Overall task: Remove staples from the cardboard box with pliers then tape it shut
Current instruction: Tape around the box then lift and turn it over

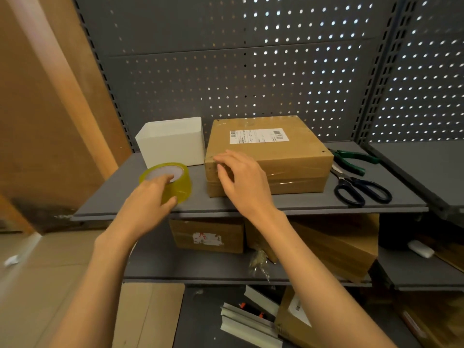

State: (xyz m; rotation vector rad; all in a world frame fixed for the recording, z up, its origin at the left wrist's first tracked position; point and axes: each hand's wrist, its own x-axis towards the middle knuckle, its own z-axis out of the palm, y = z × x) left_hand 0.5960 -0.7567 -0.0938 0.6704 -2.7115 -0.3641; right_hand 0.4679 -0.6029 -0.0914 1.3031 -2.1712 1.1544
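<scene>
A closed brown cardboard box (276, 156) with a white shipping label lies on the grey shelf (301, 204); clear tape glints across its front face. My right hand (241, 182) hovers at the box's front left corner, fingers loosely curled, fingertips touching the top edge. My left hand (148, 199) rests on a roll of yellowish clear tape (175, 187) standing left of the box, with fingers over its top and thumb against its side. Green-handled pliers (351, 160) lie to the right of the box.
A white open container (173, 144) stands behind the tape roll. Dark-handled scissors (361, 188) lie in front of the pliers. Grey pegboard backs the shelf. More cardboard boxes (208, 237) sit on the lower shelves. A wooden board (37, 109) leans at the left.
</scene>
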